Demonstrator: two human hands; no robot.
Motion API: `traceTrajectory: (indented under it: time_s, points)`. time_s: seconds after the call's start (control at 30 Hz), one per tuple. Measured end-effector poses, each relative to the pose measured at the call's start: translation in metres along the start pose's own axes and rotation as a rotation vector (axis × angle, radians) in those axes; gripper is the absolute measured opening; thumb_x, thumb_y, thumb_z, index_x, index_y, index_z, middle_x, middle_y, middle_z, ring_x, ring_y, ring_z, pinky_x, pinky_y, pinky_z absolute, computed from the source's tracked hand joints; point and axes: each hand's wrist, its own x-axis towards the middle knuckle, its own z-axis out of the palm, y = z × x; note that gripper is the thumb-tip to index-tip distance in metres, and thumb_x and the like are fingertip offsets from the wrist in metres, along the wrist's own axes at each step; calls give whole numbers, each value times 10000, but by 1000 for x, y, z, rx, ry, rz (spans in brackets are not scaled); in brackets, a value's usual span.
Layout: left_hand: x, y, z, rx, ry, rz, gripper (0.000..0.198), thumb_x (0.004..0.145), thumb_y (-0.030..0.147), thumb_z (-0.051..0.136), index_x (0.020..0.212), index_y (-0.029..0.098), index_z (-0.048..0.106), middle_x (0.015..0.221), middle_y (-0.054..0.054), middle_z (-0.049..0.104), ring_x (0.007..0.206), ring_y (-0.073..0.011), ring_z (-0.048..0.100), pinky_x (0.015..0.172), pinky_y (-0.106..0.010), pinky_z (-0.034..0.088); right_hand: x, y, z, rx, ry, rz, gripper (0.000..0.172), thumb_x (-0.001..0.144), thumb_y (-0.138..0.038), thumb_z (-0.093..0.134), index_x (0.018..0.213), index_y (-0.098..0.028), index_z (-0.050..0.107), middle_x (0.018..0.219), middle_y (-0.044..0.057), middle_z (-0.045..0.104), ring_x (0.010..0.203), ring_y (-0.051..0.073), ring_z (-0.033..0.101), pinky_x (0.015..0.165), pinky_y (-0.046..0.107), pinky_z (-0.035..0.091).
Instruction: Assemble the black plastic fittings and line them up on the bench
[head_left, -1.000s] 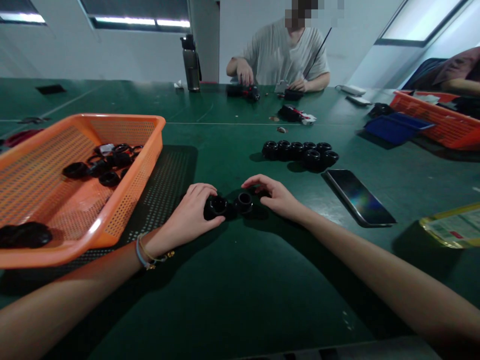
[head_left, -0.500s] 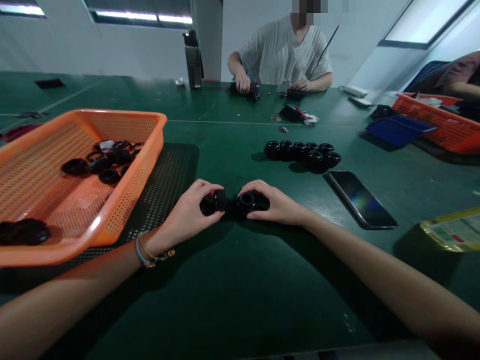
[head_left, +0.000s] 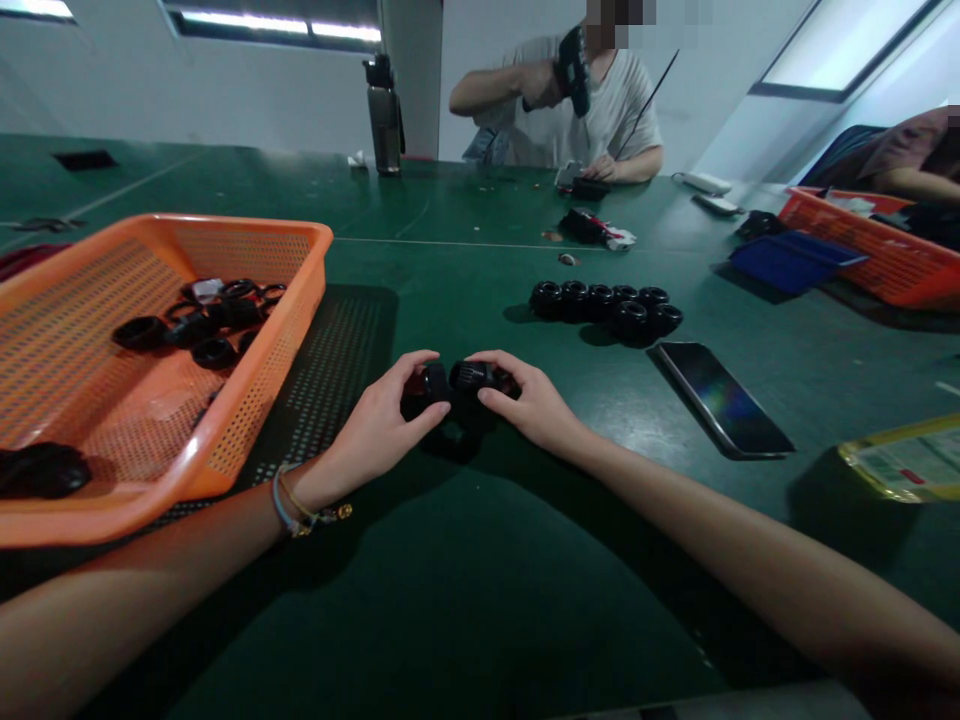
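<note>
Left hand (head_left: 386, 405): grip half-curled, holding one black round plastic part (head_left: 433, 383) | right hand (head_left: 536, 405): grip likewise, holding one black ribbed cylindrical plastic piece (head_left: 472, 376)

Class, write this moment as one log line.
left hand: holds black part | right hand: holds ribbed part | basket: left | phone: right
</note>
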Motion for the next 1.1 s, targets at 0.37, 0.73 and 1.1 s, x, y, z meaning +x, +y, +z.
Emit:
traceTrajectory:
  time_s: [0.37, 0.73, 1.1]
  points:
    - [-6, 4, -1, 58, -90, 42, 457, 811, 338, 501, 1216, 127, 481, 1147, -114, 599, 1000, -232, 584, 890, -383, 471, -13, -2, 1, -27, -20, -129, 309, 710, -220, 560, 1003, -212, 462, 920, 38, 567, 790, 160, 559, 646, 290, 471]
    - [-6, 4, -2, 104, -148, 107, 383, 820, 351, 493, 1152, 163, 521, 1124, -99, 618, 1029, -243, 578, 926, -391, 450, -15, -1, 1, -155, -29, -280, 316, 740, -211, 595, 1044, -215, 511, 980, 61, 596, 880, 186, 576, 717, 324, 512]
    - [-3, 6, -4, 69, -162, 61, 368, 810, 350, 483, 1122, 160, 524, 1064, -83, 636, 953, -230, 602, 876, -374, 469, -16, -1, -2, -115, -75, -246, 387, 750, -186, 586, 1129, -216, 512, 1052, 75, 609, 932, 200, 596, 757, 359, 522]
